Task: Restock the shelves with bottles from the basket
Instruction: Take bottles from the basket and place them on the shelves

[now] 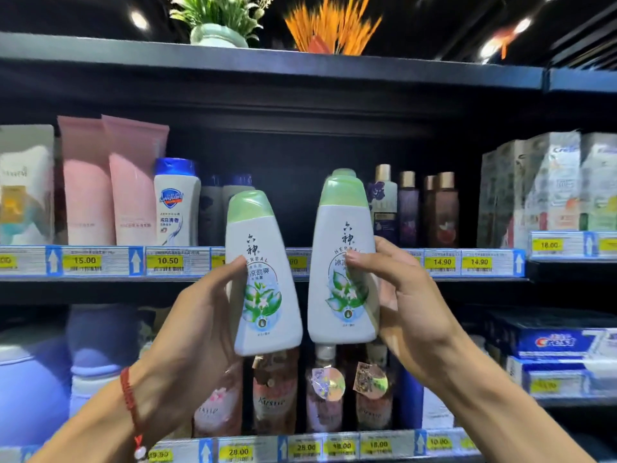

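Note:
I hold two white bottles with pale green caps and a leaf print, both raised in front of the middle shelf (233, 279). My left hand (197, 315) grips the left bottle (260, 279) from its left side, thumb on the label. My right hand (404, 302) grips the right bottle (344, 262) from its right side, thumb across the front. Both bottles tilt slightly toward each other at the base. Behind them a dark gap on the shelf (287, 195) lies between the blue-capped bottle and the gold-capped bottles. The basket is out of view.
On the middle shelf stand pink tubes (110, 188), a Safeguard bottle (175, 202), dark gold-capped bottles (414, 208) and toothpaste boxes (547, 188). Below are pinkish bottles (273, 392), a purple container (36, 385) and Crest boxes (554, 342). Potted plants (220, 25) sit on top.

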